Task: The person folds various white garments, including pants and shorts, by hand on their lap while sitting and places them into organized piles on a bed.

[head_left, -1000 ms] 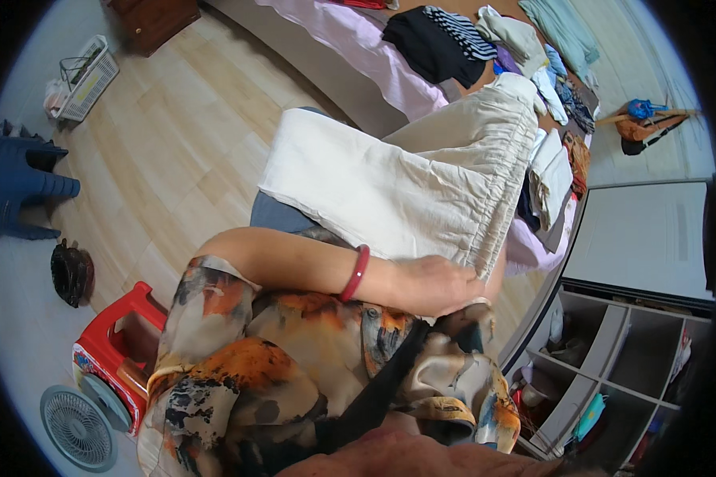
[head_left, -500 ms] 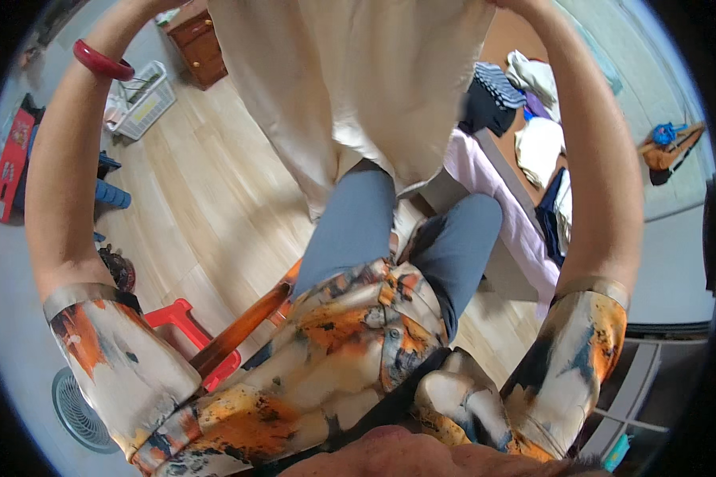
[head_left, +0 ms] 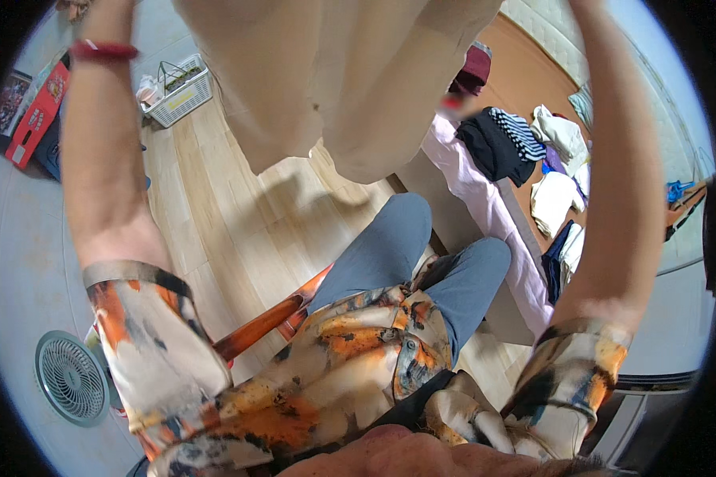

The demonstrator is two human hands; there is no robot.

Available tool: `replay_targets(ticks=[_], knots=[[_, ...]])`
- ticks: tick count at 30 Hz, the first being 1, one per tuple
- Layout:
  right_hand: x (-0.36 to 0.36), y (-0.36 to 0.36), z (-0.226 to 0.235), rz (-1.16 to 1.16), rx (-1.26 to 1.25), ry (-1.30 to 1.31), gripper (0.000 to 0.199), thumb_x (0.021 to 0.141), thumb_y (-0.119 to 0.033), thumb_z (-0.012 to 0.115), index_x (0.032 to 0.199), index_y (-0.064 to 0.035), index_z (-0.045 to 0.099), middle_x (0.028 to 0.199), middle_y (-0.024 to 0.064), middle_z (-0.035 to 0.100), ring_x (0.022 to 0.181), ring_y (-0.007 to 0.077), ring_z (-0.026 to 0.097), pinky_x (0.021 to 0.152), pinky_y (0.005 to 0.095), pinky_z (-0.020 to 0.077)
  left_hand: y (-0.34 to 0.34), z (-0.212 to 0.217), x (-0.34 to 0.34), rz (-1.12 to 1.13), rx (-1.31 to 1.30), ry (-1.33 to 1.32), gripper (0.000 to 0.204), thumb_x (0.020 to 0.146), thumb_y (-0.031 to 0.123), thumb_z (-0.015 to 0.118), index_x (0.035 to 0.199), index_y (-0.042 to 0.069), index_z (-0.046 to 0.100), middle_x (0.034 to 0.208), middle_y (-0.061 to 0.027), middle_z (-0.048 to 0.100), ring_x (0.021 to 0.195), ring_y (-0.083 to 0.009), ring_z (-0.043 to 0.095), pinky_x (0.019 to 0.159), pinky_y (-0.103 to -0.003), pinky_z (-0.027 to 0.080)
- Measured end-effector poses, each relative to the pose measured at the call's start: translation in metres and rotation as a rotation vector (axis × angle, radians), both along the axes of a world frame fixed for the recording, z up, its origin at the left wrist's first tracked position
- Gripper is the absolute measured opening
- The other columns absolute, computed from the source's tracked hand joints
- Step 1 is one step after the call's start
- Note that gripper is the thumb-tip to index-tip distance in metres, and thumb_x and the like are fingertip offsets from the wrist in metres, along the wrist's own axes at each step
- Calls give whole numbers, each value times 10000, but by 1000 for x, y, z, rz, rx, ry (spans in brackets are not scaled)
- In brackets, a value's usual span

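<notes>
A pair of beige trousers hangs in front of me between my raised arms, its two legs dangling above the floor and the upper part cut off by the top edge. My left hand is up at the top left, past a dark red bangle. At the top right is my right hand, barely inside the picture. The fingers of both hands are out of sight, but the cloth hangs stretched from them.
To the right, a brown bed surface bears folded clothes, among them a black garment and a white one. A white basket stands on the floor at far left. A round fan is at lower left; a wooden chair arm is beside me.
The trousers have risen and swung away from my knees, so their hems now hang above the floor. Both arms have lifted, and the hands have moved outward toward the top edge.
</notes>
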State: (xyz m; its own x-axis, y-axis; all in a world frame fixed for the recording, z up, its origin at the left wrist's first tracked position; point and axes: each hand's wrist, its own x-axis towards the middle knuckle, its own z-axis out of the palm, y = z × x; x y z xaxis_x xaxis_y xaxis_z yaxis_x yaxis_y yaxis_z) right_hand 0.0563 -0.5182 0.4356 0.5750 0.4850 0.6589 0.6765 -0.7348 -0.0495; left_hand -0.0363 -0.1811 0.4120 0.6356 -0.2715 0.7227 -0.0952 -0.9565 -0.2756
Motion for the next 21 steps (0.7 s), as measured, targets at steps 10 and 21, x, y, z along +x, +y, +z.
replay_targets(ticks=[10,21], knots=[[-7,9,-31,-72,24,445,181,817,-87,577,940,40,537,638,131,621,526,192,618,450,315,483,45,-45,14,16,-358,319,203,665,84,601,862,46,626,748,-37,591,705,-168,574,628,-311,470],[-43,3,-17,242,-62,801,262,902,-216,561,1001,23,603,778,75,634,724,144,611,658,285,521,51,-38,10,-118,-928,311,244,546,-18,544,773,29,619,655,-43,585,587,-157,559,493,-299,457]])
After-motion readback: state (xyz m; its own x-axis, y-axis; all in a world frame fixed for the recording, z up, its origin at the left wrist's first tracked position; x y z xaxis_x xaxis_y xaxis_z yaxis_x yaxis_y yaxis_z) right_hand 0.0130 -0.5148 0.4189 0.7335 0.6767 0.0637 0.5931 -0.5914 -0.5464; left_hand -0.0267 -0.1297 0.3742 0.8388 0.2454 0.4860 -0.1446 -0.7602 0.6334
